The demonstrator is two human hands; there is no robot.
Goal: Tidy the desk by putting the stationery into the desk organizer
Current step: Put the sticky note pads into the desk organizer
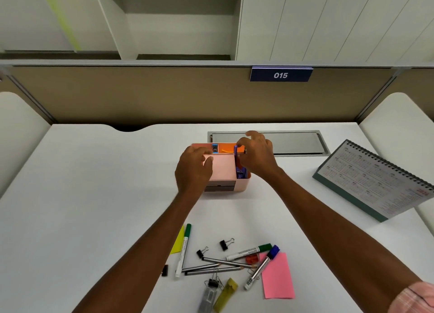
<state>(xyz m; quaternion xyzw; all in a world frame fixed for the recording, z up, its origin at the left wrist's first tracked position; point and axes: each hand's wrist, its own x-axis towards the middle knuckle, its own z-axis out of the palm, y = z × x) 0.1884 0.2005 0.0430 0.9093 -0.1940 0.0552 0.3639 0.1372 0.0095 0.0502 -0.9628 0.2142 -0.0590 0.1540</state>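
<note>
While both forearms run out from the near edge and converge mid-surface, the hands sit on the pink desk organizer.

Left hand: palm down, fingers curled over the organizer's left wall and onto its flat top, gripping it.

Right hand: at the organizer's right rear corner. Thumb and forefinger are pinched on the top of a purple item that stands upright in the right compartment. The other fingers are lifted and fanned. Can't tell what the item is.

Purple handles show nearer in the same compartment. The rear slot holds a small blue item. The grey drawer front faces the person.

Edges/room:
- The organizer is mid-surface, just in front of the metal cable hatch, with the partition behind that.
- The desk calendar stands well to the right, close to the right edge.
- Loose stationery lies well apart from the organizer, by the near edge, mostly between the forearms.
- That pile has two green markers, a blue marker, pencils, binder clips, a pink sticky note and an orange sharpener.
- A yellow note is partly hidden by the left forearm.
- The blue marker overlaps the pink note's corner.
</note>
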